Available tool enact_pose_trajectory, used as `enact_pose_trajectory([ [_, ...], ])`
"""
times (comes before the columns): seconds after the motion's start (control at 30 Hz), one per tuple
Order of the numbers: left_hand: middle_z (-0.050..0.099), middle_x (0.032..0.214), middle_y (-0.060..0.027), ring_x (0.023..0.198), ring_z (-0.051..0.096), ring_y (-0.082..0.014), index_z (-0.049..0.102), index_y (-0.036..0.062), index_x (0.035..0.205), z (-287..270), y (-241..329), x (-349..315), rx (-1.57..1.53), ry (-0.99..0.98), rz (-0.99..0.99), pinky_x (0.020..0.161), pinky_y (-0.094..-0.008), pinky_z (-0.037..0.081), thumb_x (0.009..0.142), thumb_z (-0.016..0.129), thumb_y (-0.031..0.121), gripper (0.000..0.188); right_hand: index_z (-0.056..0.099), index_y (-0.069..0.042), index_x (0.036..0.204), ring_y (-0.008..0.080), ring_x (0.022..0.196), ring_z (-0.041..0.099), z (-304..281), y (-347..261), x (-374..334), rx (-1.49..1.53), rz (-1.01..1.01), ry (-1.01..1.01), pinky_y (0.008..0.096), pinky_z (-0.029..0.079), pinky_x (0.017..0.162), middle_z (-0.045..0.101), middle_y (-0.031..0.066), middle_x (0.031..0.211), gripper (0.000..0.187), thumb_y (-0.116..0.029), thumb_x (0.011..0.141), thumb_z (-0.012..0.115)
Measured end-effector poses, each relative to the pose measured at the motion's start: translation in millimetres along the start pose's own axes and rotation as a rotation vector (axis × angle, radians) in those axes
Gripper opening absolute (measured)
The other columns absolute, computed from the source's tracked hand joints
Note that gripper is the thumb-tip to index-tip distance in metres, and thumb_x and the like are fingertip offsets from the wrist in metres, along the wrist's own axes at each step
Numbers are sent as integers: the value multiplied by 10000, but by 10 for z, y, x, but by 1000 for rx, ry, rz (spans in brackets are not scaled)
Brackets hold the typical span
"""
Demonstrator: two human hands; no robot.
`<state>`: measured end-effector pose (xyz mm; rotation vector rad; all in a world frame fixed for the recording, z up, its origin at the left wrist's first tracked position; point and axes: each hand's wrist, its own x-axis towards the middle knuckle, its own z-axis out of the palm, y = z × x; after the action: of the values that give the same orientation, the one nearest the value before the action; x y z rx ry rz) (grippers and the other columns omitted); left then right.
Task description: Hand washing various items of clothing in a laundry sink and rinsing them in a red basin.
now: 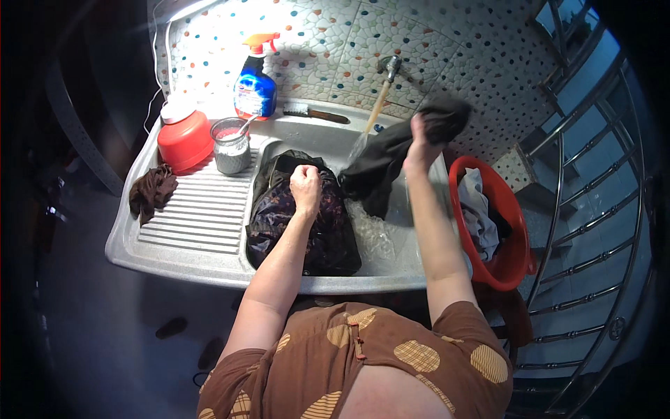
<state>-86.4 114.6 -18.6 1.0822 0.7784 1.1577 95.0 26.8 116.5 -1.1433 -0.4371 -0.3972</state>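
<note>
My right hand is raised over the right side of the sink and grips a dark, wet garment. One end of that garment bunches above the hand, smeared by motion; the rest hangs down into the basin. My left hand is closed in a fist over a dark patterned garment heaped in the left of the basin. Black cloth shows around the fist, though the exact pinch is hidden. Water runs from the tap behind the hanging garment and pools, foaming, in the sink.
On the ribbed drainboard are a red tub, a glass jar with white powder and a brown cloth. A blue spray bottle and a brush line the back ledge. A red basket holds clothes, beside a metal railing.
</note>
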Motion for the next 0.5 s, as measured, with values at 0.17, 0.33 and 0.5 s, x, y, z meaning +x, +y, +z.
enact_pose_trajectory([
  [0.17,584,597,-66,527,555,-142,596,-7,752,12,-6,-103,120,-69,-110,515,-292,447,792,494,176,213,536,140,1091,259,1014,553,-523,872,-772,-513,512,-271,353,420,897,574,206,1121,680,-300,647,805],
  [0.33,604,623,-93,509,582,-188,616,6,695,-163,37,-86,212,-527,-464,469,-291,473,776,538,200,225,511,156,1128,299,1067,552,-668,937,-1020,-435,747,-258,355,424,926,540,263,1176,744,-292,611,805],
  [0.5,643,810,-151,671,628,-212,620,-13,836,-85,257,-207,436,-1042,-747,525,-331,522,844,576,346,361,474,103,1164,274,982,584,-135,239,-520,213,897,-96,414,481,866,540,182,1147,674,-191,648,792],
])
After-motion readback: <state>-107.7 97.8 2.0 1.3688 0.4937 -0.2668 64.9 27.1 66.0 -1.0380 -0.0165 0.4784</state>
